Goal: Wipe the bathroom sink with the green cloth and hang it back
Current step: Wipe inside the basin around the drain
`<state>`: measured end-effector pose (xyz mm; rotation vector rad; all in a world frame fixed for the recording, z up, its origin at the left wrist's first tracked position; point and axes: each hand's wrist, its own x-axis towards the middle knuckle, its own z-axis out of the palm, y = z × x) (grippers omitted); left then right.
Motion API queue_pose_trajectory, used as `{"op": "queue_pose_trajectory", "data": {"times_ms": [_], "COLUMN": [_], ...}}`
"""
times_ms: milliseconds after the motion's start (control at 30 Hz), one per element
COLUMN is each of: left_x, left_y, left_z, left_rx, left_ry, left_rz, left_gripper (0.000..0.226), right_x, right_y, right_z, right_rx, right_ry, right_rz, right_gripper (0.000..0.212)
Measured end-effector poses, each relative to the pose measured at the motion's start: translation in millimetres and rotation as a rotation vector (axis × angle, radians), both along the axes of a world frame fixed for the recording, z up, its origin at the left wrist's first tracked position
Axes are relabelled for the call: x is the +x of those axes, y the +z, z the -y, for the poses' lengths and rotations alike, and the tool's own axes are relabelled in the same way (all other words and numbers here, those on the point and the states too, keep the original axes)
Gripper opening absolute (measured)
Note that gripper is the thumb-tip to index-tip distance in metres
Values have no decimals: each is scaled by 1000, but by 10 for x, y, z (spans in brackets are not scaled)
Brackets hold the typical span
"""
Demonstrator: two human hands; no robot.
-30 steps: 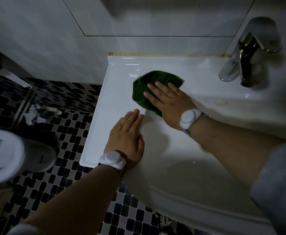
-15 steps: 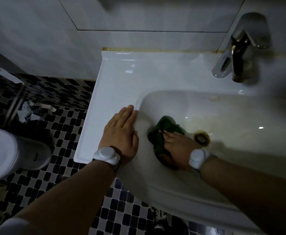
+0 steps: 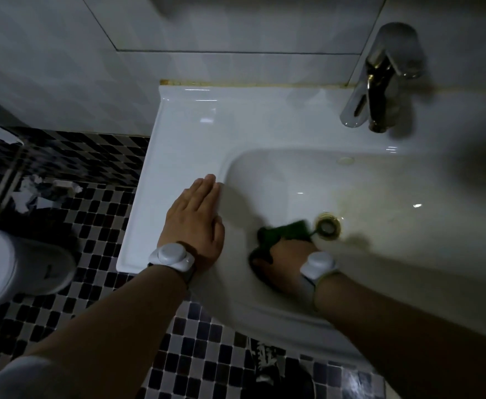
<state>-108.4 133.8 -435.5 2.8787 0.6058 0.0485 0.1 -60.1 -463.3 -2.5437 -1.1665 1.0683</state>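
The white bathroom sink [image 3: 265,133] fills the right half of the view. The green cloth [image 3: 289,228] lies bunched on the basin floor, just left of the brass drain [image 3: 327,226]. My right hand [image 3: 289,254] is down in the basin on top of the cloth. Its fingers curl into the bunched fabric, which sticks out ahead of it and to its left; the hand is blurred. My left hand [image 3: 195,223] rests flat on the sink's left ledge, fingers straight and together, at the basin's edge. Both wrists wear white bands.
A chrome faucet [image 3: 380,82] stands at the back right of the sink. A white toilet [image 3: 11,272] is at the left on the black-and-white mosaic floor [image 3: 98,214]. Crumpled paper scraps [image 3: 34,194] lie near the wall. Grey wall tiles rise behind the sink.
My right hand carried the cloth from the sink's back ledge down into the basin, then slid it right toward the drain. The left hand stayed on the ledge.
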Motion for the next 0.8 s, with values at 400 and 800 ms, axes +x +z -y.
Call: {"op": "queue_pose_trajectory", "data": {"times_ms": [400, 800], "left_x": [-7, -13], "left_y": [-16, 23], "left_z": [-20, -2], "left_rx": [6, -11], "left_ry": [-13, -26], "left_rz": [13, 18], "left_gripper": [69, 70], "right_x": [353, -544], "right_y": [-15, 298], "right_z": [292, -368], "right_rx": [-399, -145], "right_ry": [141, -20], "right_rz": [-5, -99], "right_gripper": [73, 56]}}
